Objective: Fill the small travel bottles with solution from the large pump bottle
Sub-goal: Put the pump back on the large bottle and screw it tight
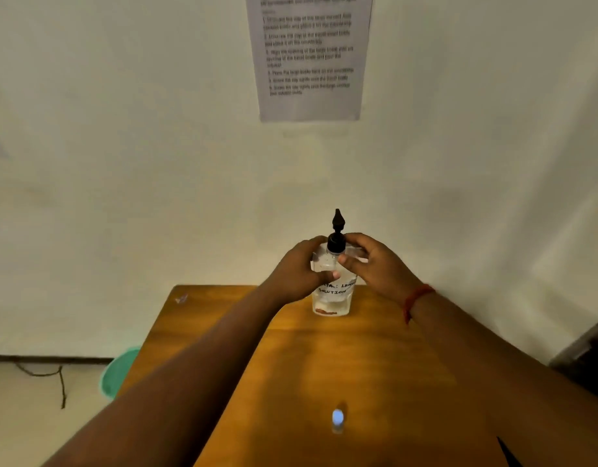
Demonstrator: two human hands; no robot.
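Taking the large pump bottle (332, 284) as the landmark, it stands upright near the far end of the wooden table (358, 365), close to the wall. To its left, the left hand (299, 269) wraps the clear shoulder of the bottle, thumb across the front above the handwritten label. At the centre, the black pump head (336, 230) rises from the neck, nozzle up. To its right, the right hand (375, 264) curls its fingers about the black collar at the neck, thumb low on the front; a red thread circles that wrist. Well in front of the bottle, toward the wearer, a small travel bottle (338, 420) stands alone, blurred, seemingly capped in pale blue. Judgement: the liquid level appears low, near the base, so the bottle should be light and prone to tipping or turning with the collar. Its walls look like thin clear plastic and may flex if squeezed. The present division seems sound: firm hold at the stiffer shoulder, twisting force on the collar only. The travel bottle looks very light and easily knocked over.
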